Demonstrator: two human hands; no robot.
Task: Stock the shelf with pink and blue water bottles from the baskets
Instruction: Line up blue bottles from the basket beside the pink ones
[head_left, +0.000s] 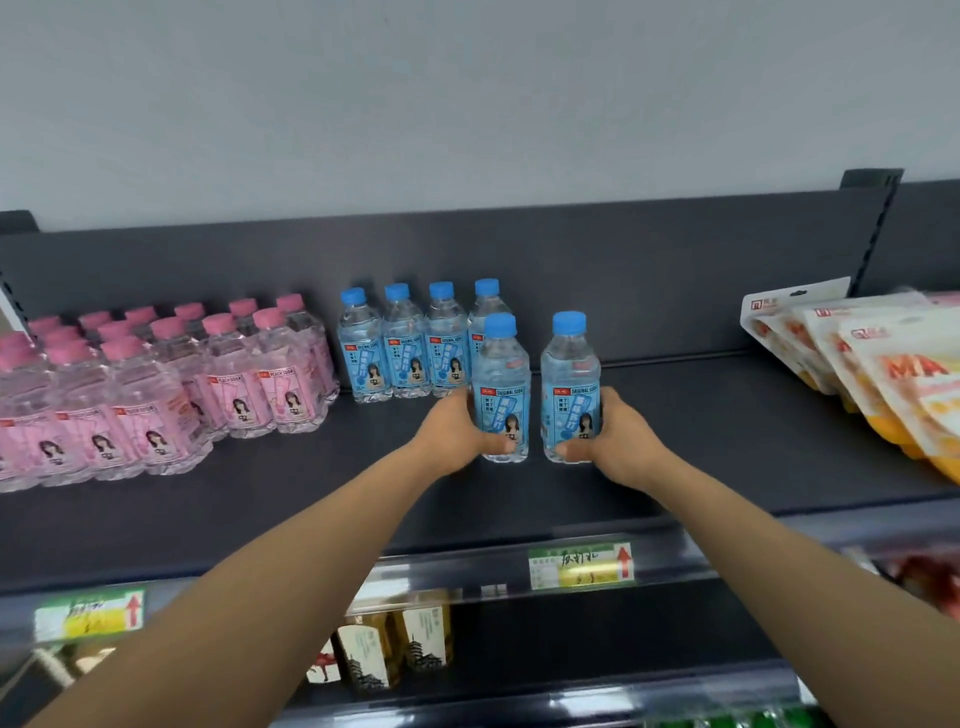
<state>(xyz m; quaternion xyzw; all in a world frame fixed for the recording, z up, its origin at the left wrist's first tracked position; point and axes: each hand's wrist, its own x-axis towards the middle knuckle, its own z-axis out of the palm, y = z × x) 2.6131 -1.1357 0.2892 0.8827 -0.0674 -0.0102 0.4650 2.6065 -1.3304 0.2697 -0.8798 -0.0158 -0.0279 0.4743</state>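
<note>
Both my forearms reach over the shelf (701, 410). My left hand (457, 434) grasps one blue bottle (503, 389), my right hand (621, 441) grasps the second blue bottle (570, 387), both upright, just before the blue row (410, 345). I should slide them straight back, labels forward. Pink bottles (156, 389) stand left. Baskets are not visible.

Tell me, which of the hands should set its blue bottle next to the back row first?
Probably the left hand. Its blue bottle already overlaps the last bottle of the back row, while the right hand holds its bottle farther out over bare shelf.
</note>
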